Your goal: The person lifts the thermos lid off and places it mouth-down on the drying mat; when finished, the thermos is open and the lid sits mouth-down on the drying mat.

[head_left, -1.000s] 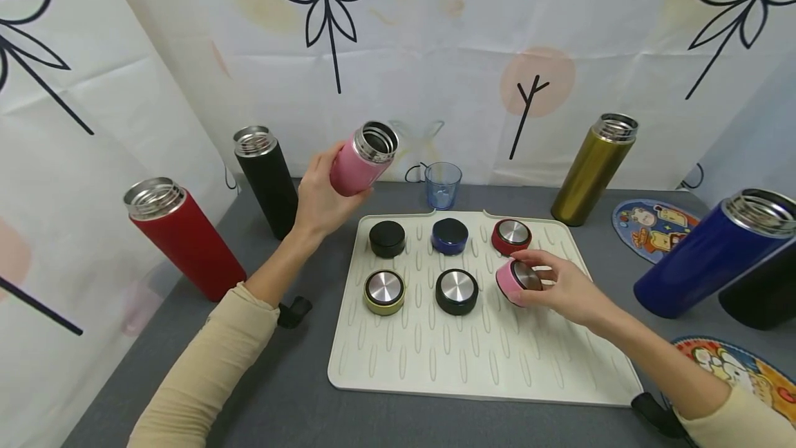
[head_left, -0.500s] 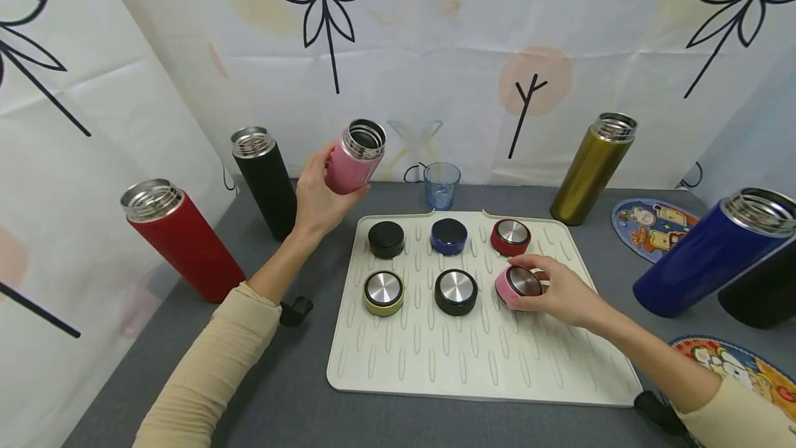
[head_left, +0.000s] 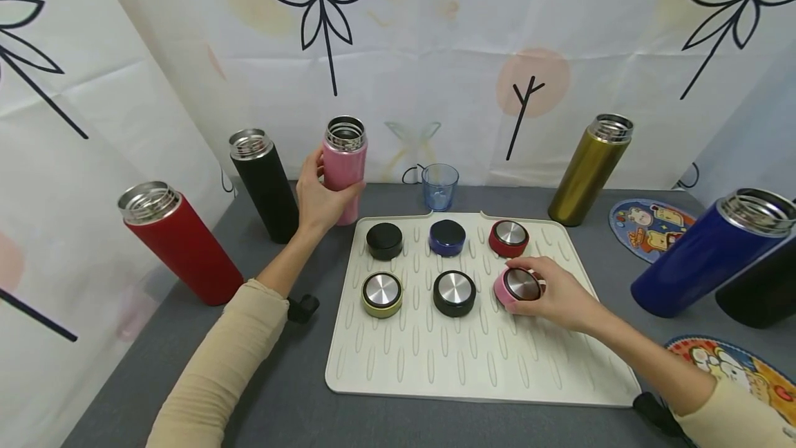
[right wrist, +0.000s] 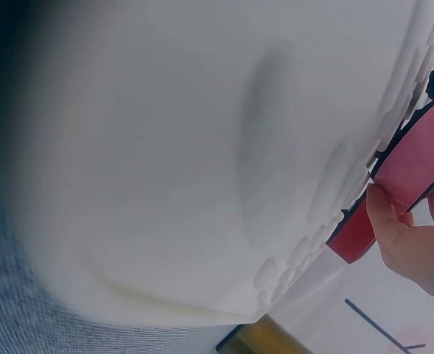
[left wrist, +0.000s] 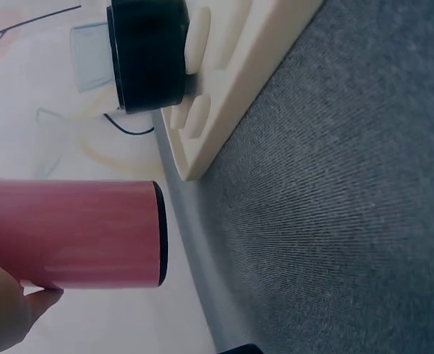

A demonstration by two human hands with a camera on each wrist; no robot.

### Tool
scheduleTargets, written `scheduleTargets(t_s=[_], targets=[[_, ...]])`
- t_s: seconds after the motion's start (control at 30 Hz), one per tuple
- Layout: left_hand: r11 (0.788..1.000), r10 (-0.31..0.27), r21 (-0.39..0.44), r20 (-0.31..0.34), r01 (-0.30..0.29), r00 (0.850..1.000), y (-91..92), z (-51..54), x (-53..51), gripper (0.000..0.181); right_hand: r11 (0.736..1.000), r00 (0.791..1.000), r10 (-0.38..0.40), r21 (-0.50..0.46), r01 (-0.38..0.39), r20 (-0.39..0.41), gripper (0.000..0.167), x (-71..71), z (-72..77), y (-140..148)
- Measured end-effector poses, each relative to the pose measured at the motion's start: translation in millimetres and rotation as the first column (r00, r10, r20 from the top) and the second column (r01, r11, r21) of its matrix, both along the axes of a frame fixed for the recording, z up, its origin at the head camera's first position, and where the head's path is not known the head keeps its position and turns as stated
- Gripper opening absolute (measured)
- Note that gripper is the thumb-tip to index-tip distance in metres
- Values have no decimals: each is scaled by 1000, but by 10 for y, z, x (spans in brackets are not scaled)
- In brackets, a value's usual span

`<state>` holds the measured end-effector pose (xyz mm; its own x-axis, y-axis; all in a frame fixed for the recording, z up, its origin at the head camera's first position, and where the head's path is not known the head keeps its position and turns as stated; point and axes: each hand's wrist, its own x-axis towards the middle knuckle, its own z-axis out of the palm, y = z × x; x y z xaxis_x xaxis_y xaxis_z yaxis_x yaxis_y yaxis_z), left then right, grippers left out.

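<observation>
My left hand [head_left: 320, 192] grips a pink thermos bottle [head_left: 345, 164] with an uncovered steel mouth, held upright beside the mat's back left corner. In the left wrist view a gap shows between the pink bottle [left wrist: 77, 234] and the grey table. My right hand [head_left: 560, 292] pinches a pink lid with a silver top [head_left: 521, 285] by its sides on the white ridged mat [head_left: 435, 365]. Also on the mat are a black lid [head_left: 384, 240], a blue lid [head_left: 447, 238], a red lid [head_left: 509, 238], an olive lid [head_left: 382, 294] and a black lid with silver top [head_left: 455, 293].
Lidless red [head_left: 186, 247] and black [head_left: 264, 189] bottles stand left. Gold [head_left: 587, 175] and blue [head_left: 696, 261] bottles stand right, by a dark object [head_left: 755, 296]. A blue glass [head_left: 440, 187] stands behind the mat. Cartoon-printed mats [head_left: 653, 230] lie right.
My left hand has brought the pink bottle left and down, turning it from tilted to upright. My right hand has levelled the tilted pink lid onto the mat and still holds it.
</observation>
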<state>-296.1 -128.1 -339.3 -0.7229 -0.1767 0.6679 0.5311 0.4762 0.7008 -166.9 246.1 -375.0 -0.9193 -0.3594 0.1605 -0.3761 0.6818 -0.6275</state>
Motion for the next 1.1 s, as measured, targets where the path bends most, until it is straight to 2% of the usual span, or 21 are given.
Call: scheduleTargets(t_s=[0.23, 0.6, 0.87, 1.1], targets=[[998, 14, 59, 43, -17, 999, -23, -69, -126, 76, 1000, 1000, -15, 9, 15, -15, 64, -2, 5, 9], [992, 29, 118, 110, -42, 994, -71, -150, -302, 79, 999, 998, 21, 43, -19, -52, 66, 7, 1, 1], [987, 24, 154, 151, -47, 988, -43, -137, -392, 81, 999, 997, 26, 46, -22, -76, 65, -11, -15, 4], [974, 13, 217, 229, -64, 973, -28, -162, -451, 83, 999, 998, 23, 49, -19, -66, 67, -7, -18, 6]])
